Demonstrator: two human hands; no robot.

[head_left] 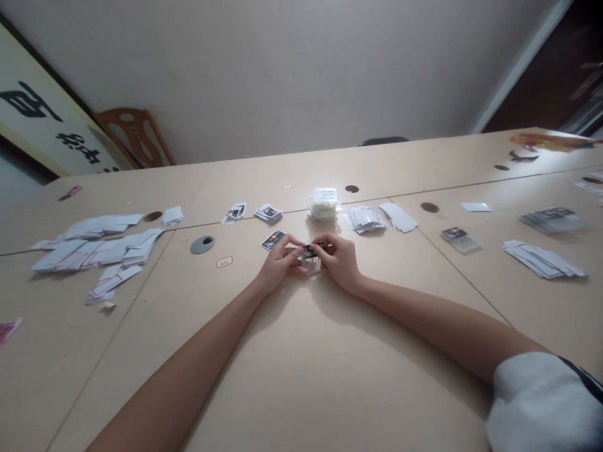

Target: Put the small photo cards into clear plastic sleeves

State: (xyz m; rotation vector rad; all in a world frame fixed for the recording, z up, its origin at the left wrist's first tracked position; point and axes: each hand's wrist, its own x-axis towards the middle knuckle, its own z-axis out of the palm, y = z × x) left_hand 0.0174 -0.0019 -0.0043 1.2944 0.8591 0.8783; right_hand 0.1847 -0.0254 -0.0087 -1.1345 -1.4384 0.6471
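Observation:
Between my hands, just above the table, is a dark printed card (308,252) with a clear plastic sleeve (311,266) beneath it. How far the card sits inside the sleeve is too small to tell. My left hand (281,260) pinches its left side with thumb and fingertips. On the opposite edge, the fingers of my right hand (342,260) close over the card. Another dark printed card (274,240) lies beside my left fingers. Beyond my hands stands a pile of clear plastic sleeves (324,204).
Small card stacks (268,213) lie behind my left hand. White card piles (365,219) lie behind the right one. Many white papers (98,245) spread across the left; sleeved cards (460,240) and white strips (541,259) lie right. A grey grommet (202,244) is set in the table (301,370).

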